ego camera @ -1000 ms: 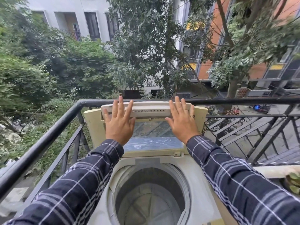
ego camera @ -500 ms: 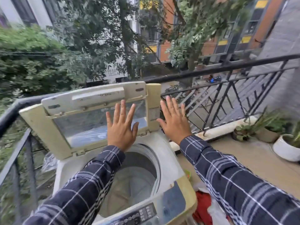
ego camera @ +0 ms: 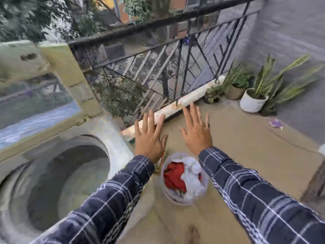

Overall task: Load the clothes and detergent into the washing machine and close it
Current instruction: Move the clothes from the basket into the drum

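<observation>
The top-loading washing machine stands at the left with its yellowed lid raised and the drum empty. On the floor to its right sits a pale bucket filled with red and white clothes. A colourful packet shows between machine and bucket, partly hidden by my left wrist. My left hand and my right hand hover above the bucket, fingers spread straight, holding nothing.
A black metal railing runs along the balcony's far edge above a low kerb. Potted plants stand in the far right corner by the grey wall. A small purple scrap lies on the tan floor.
My view has swung right and down from the machine to the floor. Both hands left the raised lid and now hover over the bucket of clothes.
</observation>
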